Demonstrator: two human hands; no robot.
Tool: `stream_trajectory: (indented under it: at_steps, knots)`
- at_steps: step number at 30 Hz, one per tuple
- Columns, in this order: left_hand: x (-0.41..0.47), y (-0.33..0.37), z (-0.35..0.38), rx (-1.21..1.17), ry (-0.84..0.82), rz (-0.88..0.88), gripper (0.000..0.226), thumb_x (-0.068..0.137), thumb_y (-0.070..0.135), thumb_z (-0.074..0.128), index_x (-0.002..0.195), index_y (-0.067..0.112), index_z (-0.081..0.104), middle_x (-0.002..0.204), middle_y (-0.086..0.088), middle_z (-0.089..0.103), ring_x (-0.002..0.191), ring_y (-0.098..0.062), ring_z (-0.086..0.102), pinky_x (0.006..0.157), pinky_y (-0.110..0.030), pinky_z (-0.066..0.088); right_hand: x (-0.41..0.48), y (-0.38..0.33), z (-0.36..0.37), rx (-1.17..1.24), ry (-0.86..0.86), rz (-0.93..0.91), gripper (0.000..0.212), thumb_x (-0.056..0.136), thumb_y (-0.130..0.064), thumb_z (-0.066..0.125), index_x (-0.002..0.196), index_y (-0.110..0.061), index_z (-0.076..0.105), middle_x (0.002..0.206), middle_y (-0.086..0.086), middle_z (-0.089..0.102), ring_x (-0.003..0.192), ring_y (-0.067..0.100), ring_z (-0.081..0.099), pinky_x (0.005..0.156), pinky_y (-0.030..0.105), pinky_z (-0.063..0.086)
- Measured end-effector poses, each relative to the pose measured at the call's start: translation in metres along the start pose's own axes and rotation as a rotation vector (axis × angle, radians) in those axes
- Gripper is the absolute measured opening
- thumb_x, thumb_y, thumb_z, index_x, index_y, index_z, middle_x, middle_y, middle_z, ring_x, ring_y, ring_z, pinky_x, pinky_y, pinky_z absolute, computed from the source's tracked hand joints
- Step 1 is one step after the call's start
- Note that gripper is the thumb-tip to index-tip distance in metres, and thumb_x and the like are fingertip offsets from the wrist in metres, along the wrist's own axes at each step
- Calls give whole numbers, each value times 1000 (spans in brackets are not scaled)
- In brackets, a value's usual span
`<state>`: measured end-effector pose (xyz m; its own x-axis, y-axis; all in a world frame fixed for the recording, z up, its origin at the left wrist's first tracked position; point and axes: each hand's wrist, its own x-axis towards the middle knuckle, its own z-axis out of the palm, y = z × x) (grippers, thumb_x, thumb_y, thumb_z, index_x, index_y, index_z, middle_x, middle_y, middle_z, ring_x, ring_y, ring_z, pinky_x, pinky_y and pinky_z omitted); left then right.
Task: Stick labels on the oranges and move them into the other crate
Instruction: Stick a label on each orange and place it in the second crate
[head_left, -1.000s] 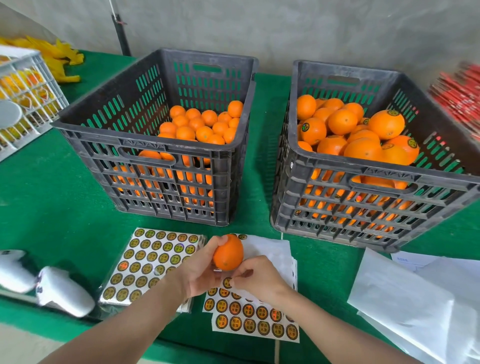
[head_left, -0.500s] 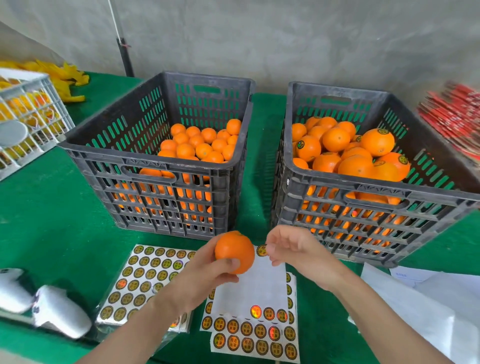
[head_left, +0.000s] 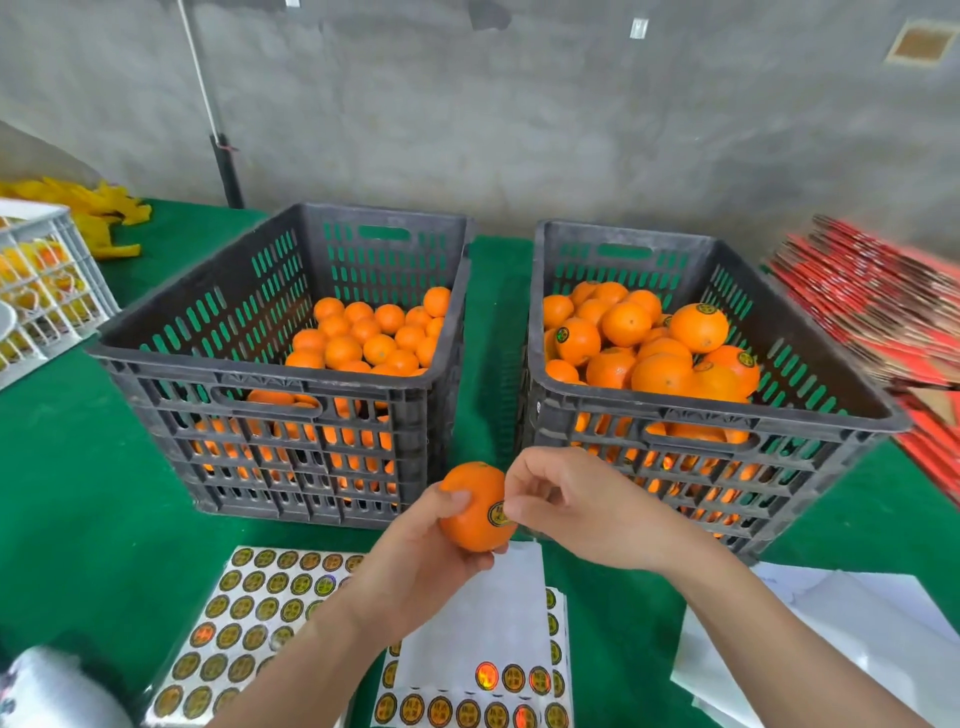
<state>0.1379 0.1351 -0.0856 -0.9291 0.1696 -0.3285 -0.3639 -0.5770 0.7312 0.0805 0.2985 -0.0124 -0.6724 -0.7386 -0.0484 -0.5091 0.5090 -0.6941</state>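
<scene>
The fingers (head_left: 457, 500) of the left hand (head_left: 415, 566) grasp an orange (head_left: 467, 525) above the worktop (head_left: 78, 493), just in front of the crates; those of the right hand (head_left: 576, 506) pinch a label (head_left: 497, 514) onto its side. The left crate (head_left: 270, 373) holds bare oranges (head_left: 363, 338), the right crate (head_left: 779, 418) labelled oranges (head_left: 649, 343). Sticker sheets (head_left: 260, 613) lie partly under the arms. A white basket (head_left: 47, 291) and a white thing (head_left: 52, 691) are cut off at left; the red stack (head_left: 872, 312) at right is blurred
</scene>
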Motion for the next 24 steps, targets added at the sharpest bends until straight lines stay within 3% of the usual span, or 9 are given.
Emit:
stream_trajectory:
  at_steps: [3,13,16,18,21,24]
  knots:
    - [1,1,2,-7,3,-5,93,48,31,80,132,9,45,100,-15,59,74,-23,59,63,-30,50,0,-1,0,-51,19,5,16,93,-29,54,79,-34,49,74,-12,52,62,-1,47,57,17,36]
    - [5,6,7,-44,-39,21,104,40,36,90,131,10,47,102,-15,59,74,-22,60,62,-29,51,0,-1,6,-23,173,44,17,87,-34,60,80,-36,45,76,-13,52,66,-2,49,58,17,39]
    - [5,7,6,-23,-30,44,91,49,31,82,131,12,47,104,-15,60,74,-23,61,62,-29,51,0,2,9,4,214,58,20,85,-38,62,84,-40,43,80,-12,54,72,-3,51,61,19,44]
    - [5,9,7,21,-11,70,82,51,32,76,126,14,48,107,-15,61,76,-23,61,63,-29,51,0,6,7,38,237,72,34,79,-43,68,93,-43,36,82,-10,55,73,1,53,61,20,45]
    - [3,12,8,111,23,110,79,47,33,74,120,19,49,111,-13,58,83,-23,59,64,-29,50,-1,14,6,107,251,111,57,71,-51,72,111,-47,31,96,-13,52,80,6,57,66,23,50]
    - [2,18,13,197,15,131,81,49,36,73,123,17,47,117,-14,56,92,-25,59,67,-29,51,-4,19,13,177,233,25,64,73,-59,66,122,-57,25,123,-18,45,97,-1,54,76,26,54]
